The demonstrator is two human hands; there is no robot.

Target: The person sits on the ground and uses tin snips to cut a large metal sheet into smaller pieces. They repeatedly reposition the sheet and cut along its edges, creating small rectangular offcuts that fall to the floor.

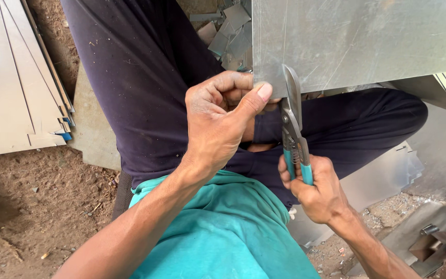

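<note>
Head view is showing the left hand [218, 121] pinching the lower edge of the metal sheet [357, 41] over the lap, grip clamped, while the right hand [318, 188], fist upright, is squeezing teal-handled snips [292, 129], which would cut best kept square to the steadied edge.

Dirt-floor workshop: cut metal sheets [16, 77]
</note>
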